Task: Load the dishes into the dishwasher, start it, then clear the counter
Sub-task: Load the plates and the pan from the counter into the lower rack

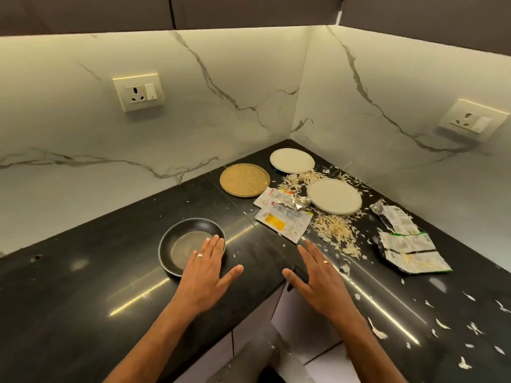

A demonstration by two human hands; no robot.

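Reaching out over a black, glossy L-shaped desk (83,294), two bare forearms are coming up from the bottom of the frame. At lower centre-left, the left hand (206,275) is lying flat with fingers straight and thumb spread, its fingertips touching the near rim of a dark round bowl (182,244) that is sitting on the desk. Just right of centre, the right hand (318,277) is also spread flat, fingers straight, hovering over or resting on the inner corner of the desk; whether it is touching is hard to tell, and a small dark thing under its thumb is too hidden to name.

Toward the centre and upper right, a woven tan plate (244,179) is lying near the back corner, with a white plate (292,160) behind it and a second white plate (334,196) further right. Torn foil sachets (282,217) are lying between the tan plate and the hands, pale shavings (336,232) are scattered around the second white plate, and green-edged wrappers (409,250) are lying at the right. Scraps are trailing down the right edge.

White marble-veined walls are meeting in a corner, carrying a socket (138,92) at upper left and another socket (472,120) at right. Dark cabinets are cut off along the top.
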